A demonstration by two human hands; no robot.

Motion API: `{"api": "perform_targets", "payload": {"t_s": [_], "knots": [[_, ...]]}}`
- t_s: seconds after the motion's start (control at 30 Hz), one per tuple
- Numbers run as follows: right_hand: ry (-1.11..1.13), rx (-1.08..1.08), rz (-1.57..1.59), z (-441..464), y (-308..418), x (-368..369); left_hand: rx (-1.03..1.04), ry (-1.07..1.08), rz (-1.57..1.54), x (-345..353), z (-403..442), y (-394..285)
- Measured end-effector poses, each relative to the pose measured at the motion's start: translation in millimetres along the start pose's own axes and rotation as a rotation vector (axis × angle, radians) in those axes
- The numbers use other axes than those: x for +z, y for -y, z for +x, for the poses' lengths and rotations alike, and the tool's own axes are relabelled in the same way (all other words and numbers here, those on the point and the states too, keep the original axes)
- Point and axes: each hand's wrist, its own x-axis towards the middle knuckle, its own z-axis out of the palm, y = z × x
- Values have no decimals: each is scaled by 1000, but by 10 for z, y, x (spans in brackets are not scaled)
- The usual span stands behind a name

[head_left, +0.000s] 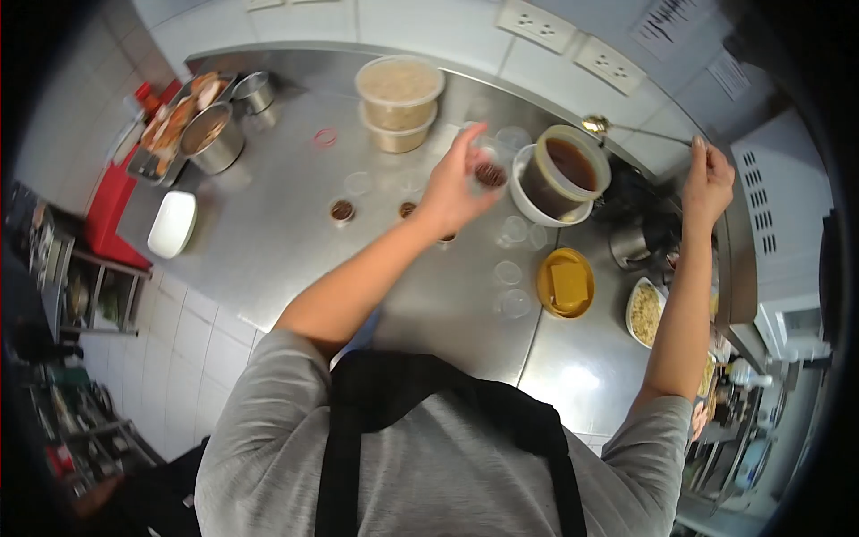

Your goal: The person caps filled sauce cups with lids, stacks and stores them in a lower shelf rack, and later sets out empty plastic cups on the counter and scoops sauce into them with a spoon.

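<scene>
My left hand (455, 186) is closed around a small clear plastic cup (489, 176) with dark brown contents. It is beside a tall tub of dark brown liquid (573, 167), which stands in a white bowl (565, 217). Raised at the right, my right hand (709, 183) grips the handle end of a long-handled ladle (595, 123). The ladle's shiny bowl hangs just beyond the tub's far rim. Two little cups with dark brown contents, one at the left (342, 211) and one nearer my arm (408, 209), sit on the steel counter; another is partly hidden under my left wrist.
Clear lids and cups (514, 303) lie near the tub. A yellow bowl (565, 309) holds a yellow block. Stacked tubs (399, 94) stand at the back. Metal pots (212, 139), a tray of food (170, 134) and a white dish (172, 224) are left. Sockets (610, 64) line the wall.
</scene>
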Motion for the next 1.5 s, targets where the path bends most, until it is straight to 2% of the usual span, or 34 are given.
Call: {"api": "perform_targets", "payload": {"t_s": [0.07, 0.17, 0.27, 0.37, 0.47, 0.53, 0.57, 0.63, 0.7, 0.8, 0.9, 1.0, 1.03, 1.1, 1.13, 1.17, 1.2, 1.23, 1.3, 1.33, 1.4, 1.47, 1.5], "knots": [[96, -234, -155, -77, -262, 171, -47, -51, 235, -310, -604, -41], [102, -386, -312, -250, -189, 314, -205, -122, 438, -658, -1412, 257], [99, -556, -356, -329, -187, 465, -309, -222, 642, -899, -1733, 598], [154, -641, -311, -445, -107, 540, -365, -326, 531, -890, -1587, 529], [254, -679, -283, -568, -76, 586, -187, -364, 851, -668, -1463, 225], [308, -706, -284, -631, -65, 579, -33, -111, 809, -444, -1457, 181], [338, -686, -303, -645, -57, 562, 43, 12, 789, -323, -1461, 157], [408, -615, -336, -638, -39, 546, 121, 500, 595, 106, -1545, 405], [489, -510, -376, -605, -22, 520, 140, 763, 591, 451, -1448, 115], [539, -326, -444, -567, -73, 508, 228, 824, 571, 779, -1435, 224], [588, -94, -406, -542, -196, 508, 290, 801, 534, 813, -1466, 402], [708, 294, -309, -522, -412, 624, 162, 802, 483, 625, -1492, 573], [744, 347, -307, -510, -460, 642, 146, 761, 462, 509, -1451, 582], [782, 420, -328, -534, -588, 717, 97, 709, 394, 377, -1400, 593], [797, 356, -323, -562, -748, 798, 166, 690, 383, 386, -1391, 493], [760, 397, -329, -604, -790, 831, 238, 678, 365, 413, -1344, 333], [631, 303, -314, -665, -805, 839, 313, 669, 342, 461, -1302, 227], [608, 310, -323, -703, -834, 852, 352, 726, 340, 520, -1319, 182], [708, 426, -326, -645, -466, 592, 455, 802, 346, 661, -1277, 144], [715, 507, -260, -638, -332, 492, 448, 787, 338, 700, -1280, 146], [750, 532, -206, -675, -271, 424, 432, 749, 334, 706, -1261, 188], [824, 471, -132, -717, -224, 252, 421, 727, 376, 674, -1263, 271], [708, 443, -165, -817, -312, 325, 394, 708, 376, 652, -1282, 287]]}}
